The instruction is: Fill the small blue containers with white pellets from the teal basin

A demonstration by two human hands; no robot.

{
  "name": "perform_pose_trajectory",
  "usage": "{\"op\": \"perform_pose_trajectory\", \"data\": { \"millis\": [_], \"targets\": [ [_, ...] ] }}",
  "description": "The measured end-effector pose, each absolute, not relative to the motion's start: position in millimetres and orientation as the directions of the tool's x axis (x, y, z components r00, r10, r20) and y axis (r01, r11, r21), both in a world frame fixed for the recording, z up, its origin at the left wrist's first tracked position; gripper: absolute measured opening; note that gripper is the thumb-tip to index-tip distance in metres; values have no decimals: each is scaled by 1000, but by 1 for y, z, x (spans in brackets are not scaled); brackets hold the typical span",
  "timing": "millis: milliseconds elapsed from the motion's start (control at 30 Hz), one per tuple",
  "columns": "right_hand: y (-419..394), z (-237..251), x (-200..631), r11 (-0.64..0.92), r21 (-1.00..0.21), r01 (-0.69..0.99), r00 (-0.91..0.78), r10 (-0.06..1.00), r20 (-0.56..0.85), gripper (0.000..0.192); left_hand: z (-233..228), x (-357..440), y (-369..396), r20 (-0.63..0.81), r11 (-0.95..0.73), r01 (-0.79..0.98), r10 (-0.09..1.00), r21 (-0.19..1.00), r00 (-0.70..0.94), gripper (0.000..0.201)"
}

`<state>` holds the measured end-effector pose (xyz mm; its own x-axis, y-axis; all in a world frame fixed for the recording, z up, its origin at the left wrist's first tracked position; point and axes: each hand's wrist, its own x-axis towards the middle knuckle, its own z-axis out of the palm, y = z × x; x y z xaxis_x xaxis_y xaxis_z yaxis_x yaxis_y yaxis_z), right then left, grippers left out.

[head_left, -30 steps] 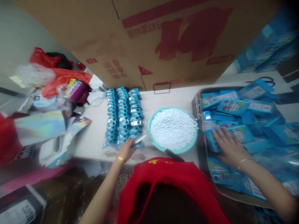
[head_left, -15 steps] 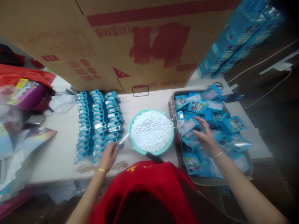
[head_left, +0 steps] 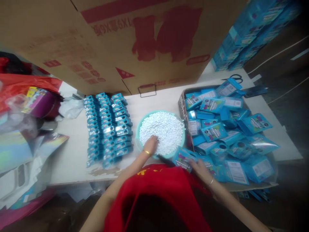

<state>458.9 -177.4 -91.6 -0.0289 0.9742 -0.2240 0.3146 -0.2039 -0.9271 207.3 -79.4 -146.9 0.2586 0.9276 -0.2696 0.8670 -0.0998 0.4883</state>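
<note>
Right hand (head_left: 200, 169) has a probably light, crushable box (head_left: 181, 160) at five o'clock, best edge-gripped; can't tell about the left hand (head_left: 151, 145).

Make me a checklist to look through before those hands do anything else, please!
1. Bowl has plenty of white pellets: ok, a big heap fills it.
2. Left hand is at the pellets: ok, its fingers are over or in the heap.
3. Left hand is holding something: cannot tell, its fingertips are hard to make out.
4. Right hand has a blue packet: ok, held beside the bowl with printed letters facing up.
5. The held packet's opening is ready: cannot tell, no opening shows clearly.
6. More packets are close by: ok, the open carton on the right is full of them.
</note>
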Motion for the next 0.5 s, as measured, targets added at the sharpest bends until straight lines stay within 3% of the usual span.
{"op": "perform_pose_trajectory", "data": {
  "millis": [100,167,333,500],
  "targets": [
    [-170,-86,457,-362,-927,96,-87,925,-370,49,-148,200,-77,-234,-114,826,930,553,284,19],
    [-162,-80,455,-364,-927,88,-71,926,-370,52,-142,188,-79,-186,-134,764,930,631,317,19],
    [-139,-75,446,-133,-922,364,8,990,-140,47,-99,163,-74,-105,-212,655,906,726,410,23],
    [-117,-84,435,97,-750,654,-30,994,102,44,-36,152,-64,-57,-330,618,852,713,520,26]
  ]
}}
